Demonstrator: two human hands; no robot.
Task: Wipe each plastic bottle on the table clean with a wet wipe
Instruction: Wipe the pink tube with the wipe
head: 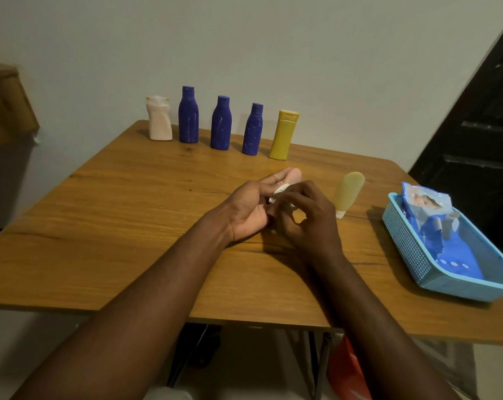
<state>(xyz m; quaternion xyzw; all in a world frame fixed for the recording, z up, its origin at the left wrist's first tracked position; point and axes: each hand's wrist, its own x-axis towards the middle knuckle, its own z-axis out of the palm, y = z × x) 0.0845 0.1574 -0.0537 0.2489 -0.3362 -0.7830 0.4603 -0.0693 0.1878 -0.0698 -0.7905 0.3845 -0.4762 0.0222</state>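
My left hand [248, 207] lies palm up over the middle of the table and holds a pale pink tube [295, 175]; only the tube's far end shows past the fingers. My right hand [305, 219] pinches a crumpled white wet wipe [279, 192] against the tube. Along the far edge stands a row: a whitish bottle [160, 119], three blue bottles [188, 115] [221, 124] [253, 130] and a yellow bottle [284, 137]. A pale yellow tube [349, 192] stands on its cap just right of my hands.
A light blue mesh basket [411, 249] sits at the table's right edge with a blue pack of wet wipes [435, 226] in it. The wooden table [114, 226] backs onto a wall. A dark door is at the right, an orange object under the table.
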